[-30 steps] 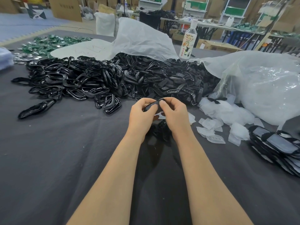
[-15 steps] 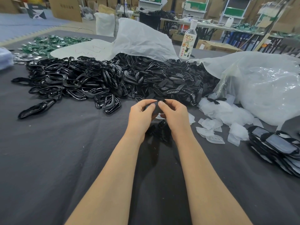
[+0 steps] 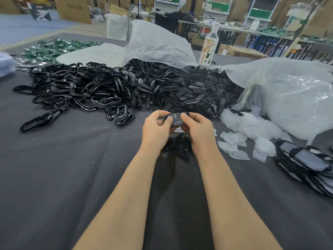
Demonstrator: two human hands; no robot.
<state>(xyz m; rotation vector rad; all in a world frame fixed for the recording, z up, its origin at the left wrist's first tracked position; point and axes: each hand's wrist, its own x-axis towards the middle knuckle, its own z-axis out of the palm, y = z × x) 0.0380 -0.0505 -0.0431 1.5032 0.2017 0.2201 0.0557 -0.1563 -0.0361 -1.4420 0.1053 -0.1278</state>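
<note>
Left hand (image 3: 156, 128) and right hand (image 3: 197, 129) are both clamped on one small black part (image 3: 175, 117), with the thumbs on its upper face and the fingers curled beneath. We locate the part between the two hands, raised above the desk (image 3: 72, 177) and just in front of the large heap.

The part is an elongated oval with a dark rim and a smooth grey face that catches light. A matte grey cloth with fine creases covers the desk. The heap divides into hollow glossy frames (image 3: 81, 94) on the left and flat perforated inserts (image 3: 191, 91) on the right. Thin cloudy film pieces (image 3: 232, 139) lie near the right hand.

We cannot make out the part's underside, as the fingers hide it. Dark pieces (image 3: 180, 147) below the hands sit in shadow. A stack of black-rimmed pieces (image 3: 306, 165) is cut off at the right edge.
</note>
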